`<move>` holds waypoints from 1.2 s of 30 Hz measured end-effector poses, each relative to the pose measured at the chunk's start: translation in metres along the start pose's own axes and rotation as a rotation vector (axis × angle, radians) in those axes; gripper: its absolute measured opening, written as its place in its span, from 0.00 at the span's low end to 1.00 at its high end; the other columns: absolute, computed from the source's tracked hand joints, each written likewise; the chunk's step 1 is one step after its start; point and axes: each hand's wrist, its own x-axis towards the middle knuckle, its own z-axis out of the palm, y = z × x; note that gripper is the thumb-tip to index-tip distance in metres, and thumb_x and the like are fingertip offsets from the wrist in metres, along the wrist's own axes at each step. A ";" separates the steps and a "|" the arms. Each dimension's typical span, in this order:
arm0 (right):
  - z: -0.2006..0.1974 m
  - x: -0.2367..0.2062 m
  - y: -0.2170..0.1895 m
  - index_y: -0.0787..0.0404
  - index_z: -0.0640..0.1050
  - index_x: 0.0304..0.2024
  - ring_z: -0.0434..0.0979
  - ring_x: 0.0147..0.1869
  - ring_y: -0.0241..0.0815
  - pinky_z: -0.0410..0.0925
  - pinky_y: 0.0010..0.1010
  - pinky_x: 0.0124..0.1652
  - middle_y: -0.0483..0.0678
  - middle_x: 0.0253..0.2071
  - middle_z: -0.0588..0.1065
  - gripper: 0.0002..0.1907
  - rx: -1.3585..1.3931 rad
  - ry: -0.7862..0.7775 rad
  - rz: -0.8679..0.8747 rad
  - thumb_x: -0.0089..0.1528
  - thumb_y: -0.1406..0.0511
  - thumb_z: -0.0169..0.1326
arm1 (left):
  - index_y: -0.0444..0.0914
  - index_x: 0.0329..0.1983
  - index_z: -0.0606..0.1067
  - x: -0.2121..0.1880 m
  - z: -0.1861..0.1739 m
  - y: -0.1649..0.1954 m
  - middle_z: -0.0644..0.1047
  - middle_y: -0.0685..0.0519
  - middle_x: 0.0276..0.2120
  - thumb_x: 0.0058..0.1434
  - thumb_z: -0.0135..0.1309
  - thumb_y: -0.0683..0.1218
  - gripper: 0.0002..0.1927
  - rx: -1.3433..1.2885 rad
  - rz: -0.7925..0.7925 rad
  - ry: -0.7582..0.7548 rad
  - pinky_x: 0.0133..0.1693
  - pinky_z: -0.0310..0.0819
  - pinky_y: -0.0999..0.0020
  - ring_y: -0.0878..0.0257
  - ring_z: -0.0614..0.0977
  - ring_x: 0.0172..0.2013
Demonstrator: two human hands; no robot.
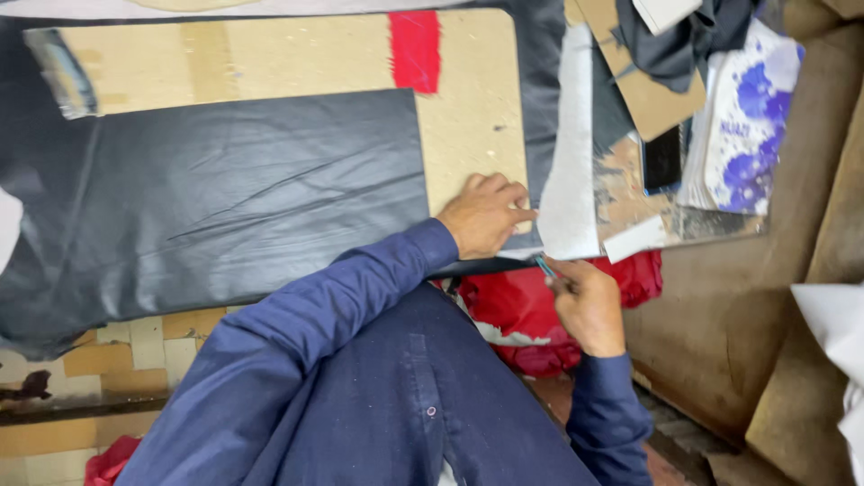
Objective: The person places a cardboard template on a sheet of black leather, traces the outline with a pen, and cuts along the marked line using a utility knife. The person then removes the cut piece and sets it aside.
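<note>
My left hand (pixel 484 214) presses flat, fingers spread, on a tan fibreboard panel (pixel 472 117) beside black leatherette sheet (pixel 216 198); my right hand (pixel 587 304) grips a thin teal pen-like tool (pixel 545 266).

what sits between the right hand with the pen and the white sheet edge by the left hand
Nothing visible does. The right hand holds a thin pen-like tool just below the white sheet, and the left hand presses on the board beside it.
</note>
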 end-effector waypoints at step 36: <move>0.046 0.133 -0.152 0.66 0.83 0.49 0.80 0.37 0.54 0.70 0.39 0.39 0.62 0.34 0.80 0.17 -0.262 0.409 0.186 0.61 0.63 0.67 | 0.31 0.47 0.80 -0.311 -0.281 -0.212 0.75 0.46 0.58 0.64 0.66 0.55 0.22 0.455 -0.630 0.603 0.60 0.70 0.53 0.48 0.72 0.60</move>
